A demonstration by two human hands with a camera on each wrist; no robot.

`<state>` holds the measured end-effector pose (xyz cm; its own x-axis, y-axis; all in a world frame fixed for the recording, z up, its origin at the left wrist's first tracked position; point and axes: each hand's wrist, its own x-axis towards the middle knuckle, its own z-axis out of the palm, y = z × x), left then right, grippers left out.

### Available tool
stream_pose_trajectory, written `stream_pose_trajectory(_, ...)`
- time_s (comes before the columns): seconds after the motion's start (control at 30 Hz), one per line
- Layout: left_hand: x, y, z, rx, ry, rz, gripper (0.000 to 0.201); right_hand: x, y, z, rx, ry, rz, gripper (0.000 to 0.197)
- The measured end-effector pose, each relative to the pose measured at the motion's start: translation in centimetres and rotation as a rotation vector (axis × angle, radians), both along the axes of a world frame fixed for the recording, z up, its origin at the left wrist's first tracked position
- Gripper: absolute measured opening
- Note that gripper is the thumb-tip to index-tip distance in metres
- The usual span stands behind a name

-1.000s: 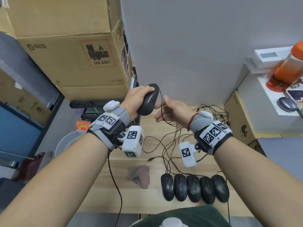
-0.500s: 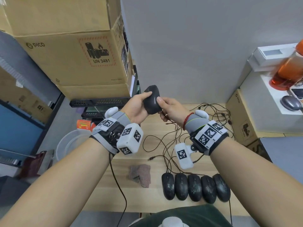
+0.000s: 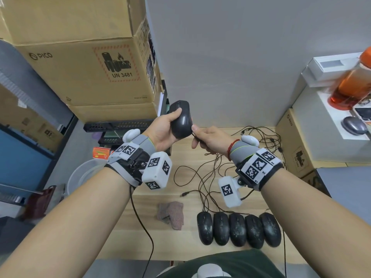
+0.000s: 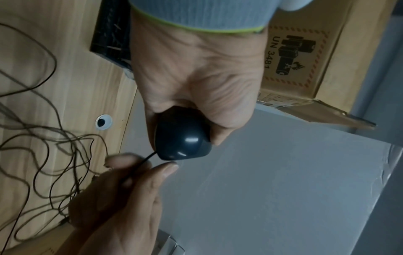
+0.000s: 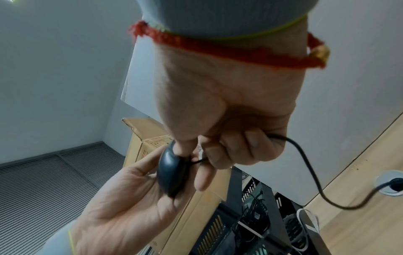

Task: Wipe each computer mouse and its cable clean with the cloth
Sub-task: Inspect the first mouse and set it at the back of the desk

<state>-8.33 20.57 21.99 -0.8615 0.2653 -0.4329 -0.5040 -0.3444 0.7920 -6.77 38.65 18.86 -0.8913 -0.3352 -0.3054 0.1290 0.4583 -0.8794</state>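
My left hand (image 3: 166,129) grips a black computer mouse (image 3: 180,120) raised above the back of the wooden desk (image 3: 230,155); the mouse (image 4: 182,138) fills the left wrist view's centre. My right hand (image 3: 208,138) pinches the mouse's thin black cable (image 5: 200,161) just where it leaves the mouse (image 5: 172,172), thumb against the shell. The pinkish-grey cloth (image 3: 171,213) lies crumpled on the desk in front, untouched. Several more black mice (image 3: 237,229) lie side by side at the desk's front edge, their cables (image 3: 202,175) tangled behind them.
Stacked cardboard boxes (image 3: 84,63) stand at the back left, with black equipment (image 3: 118,127) below them. At the right are a smaller box (image 3: 297,149), a white shelf (image 3: 325,109) with an orange bottle (image 3: 351,87) and a grey mouse (image 3: 354,125). A cable grommet (image 4: 103,121) sits in the desk.
The left hand turned the mouse and brought it toward me. The right hand slid along the cable up to the mouse and now pinches it at the mouse's end.
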Motion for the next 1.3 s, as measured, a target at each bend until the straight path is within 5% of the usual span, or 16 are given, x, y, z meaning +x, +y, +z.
stream_pose_trajectory(0.2,-0.4,-1.3,0.3,-0.119,0.102,-0.003,0.036,-0.1,2.6,0.9,0.160,0.115,-0.017,0.049)
stream_pose_trajectory(0.4,-0.8,-2.9,0.5,-0.516,0.264,-0.013,0.032,-1.5,5.4,2.8,0.178,0.227,-0.129,0.040)
stream_pose_trajectory(0.6,0.0,-1.9,0.7,-0.874,0.439,-0.394,0.035,-2.1,4.4,5.4,0.119,0.333,-0.033,0.029)
stream_pose_trajectory(0.83,1.4,0.7,1.8,-0.993,0.510,-0.672,0.019,-1.9,2.4,5.5,0.151,0.384,0.030,0.029)
stream_pose_trajectory(1.03,1.8,0.4,1.5,-0.905,0.429,-0.597,0.064,-1.9,2.7,4.8,0.134,0.350,0.007,0.029)
stream_pose_trajectory(1.3,2.1,-0.1,2.9,-0.621,0.508,-0.518,0.048,-1.4,3.4,3.0,-0.074,0.118,-0.039,0.032)
